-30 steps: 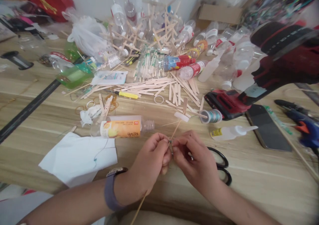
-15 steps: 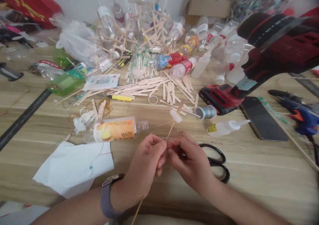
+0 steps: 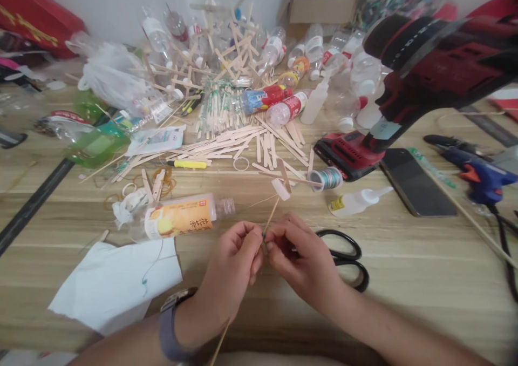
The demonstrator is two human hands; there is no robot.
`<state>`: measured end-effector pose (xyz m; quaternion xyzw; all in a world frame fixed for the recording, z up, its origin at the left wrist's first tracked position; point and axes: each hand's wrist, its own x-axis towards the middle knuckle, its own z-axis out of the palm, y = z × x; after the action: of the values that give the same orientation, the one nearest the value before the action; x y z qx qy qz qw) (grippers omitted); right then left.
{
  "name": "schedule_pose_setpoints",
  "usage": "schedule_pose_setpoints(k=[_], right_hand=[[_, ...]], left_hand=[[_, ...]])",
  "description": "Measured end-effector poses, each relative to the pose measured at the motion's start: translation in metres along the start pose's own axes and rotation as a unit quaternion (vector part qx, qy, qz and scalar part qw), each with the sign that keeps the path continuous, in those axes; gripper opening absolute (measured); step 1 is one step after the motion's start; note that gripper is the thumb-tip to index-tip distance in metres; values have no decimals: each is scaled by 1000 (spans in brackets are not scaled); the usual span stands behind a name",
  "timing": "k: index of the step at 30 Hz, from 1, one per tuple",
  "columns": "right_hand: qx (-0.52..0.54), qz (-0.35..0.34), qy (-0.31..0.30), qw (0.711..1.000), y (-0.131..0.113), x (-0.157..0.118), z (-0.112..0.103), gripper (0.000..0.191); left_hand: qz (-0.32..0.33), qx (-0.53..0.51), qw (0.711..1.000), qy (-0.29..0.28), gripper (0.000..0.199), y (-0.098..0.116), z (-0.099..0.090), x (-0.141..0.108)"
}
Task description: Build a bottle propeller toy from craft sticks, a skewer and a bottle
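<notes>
My left hand (image 3: 232,263) is closed round a thin wooden stick (image 3: 271,215), whose lower end comes out below my wrist. At the stick's upper end sit a white block (image 3: 281,189) and a crosspiece of flat wooden sticks (image 3: 284,174). Fingers of my right hand (image 3: 303,252) are pinched against the stick beside my left thumb, at a small wrap of teal thread (image 3: 263,235). Black-handled scissors (image 3: 343,244) lie partly hidden under my right hand. Left of my hands, a clear bottle with an orange label (image 3: 180,217) rests on its side.
Behind my hands are a thread spool (image 3: 332,178), a glue bottle (image 3: 356,201), loose craft sticks (image 3: 230,142) and a yellow-handled tool (image 3: 189,164). At right stand a red drill (image 3: 352,153), a phone (image 3: 418,182) and a glue gun (image 3: 481,177). White paper (image 3: 117,279) lies left.
The view has shifted slightly, so the table things sit further left. Both hands keep hold at the stick; the teal thread now shows between my fingertips.
</notes>
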<state>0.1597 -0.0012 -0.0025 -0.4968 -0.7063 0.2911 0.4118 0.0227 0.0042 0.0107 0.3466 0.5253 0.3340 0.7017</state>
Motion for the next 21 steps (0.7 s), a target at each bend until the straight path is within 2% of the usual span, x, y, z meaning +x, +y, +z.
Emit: schedule_pose_setpoints(k=[4,8,21], right_hand=[[-9,-13,-6,1000,0,-2,-2,16],[-12,-28,-3,1000,-1,-2,-3,16],[-8,-34,7,999,0,-1,-3,17]], left_hand=[[51,89,994,21,23,1,-1,-2],[74,125,989,31,22,4,0,-5],[67,136,988,22,22,7,-4,1]])
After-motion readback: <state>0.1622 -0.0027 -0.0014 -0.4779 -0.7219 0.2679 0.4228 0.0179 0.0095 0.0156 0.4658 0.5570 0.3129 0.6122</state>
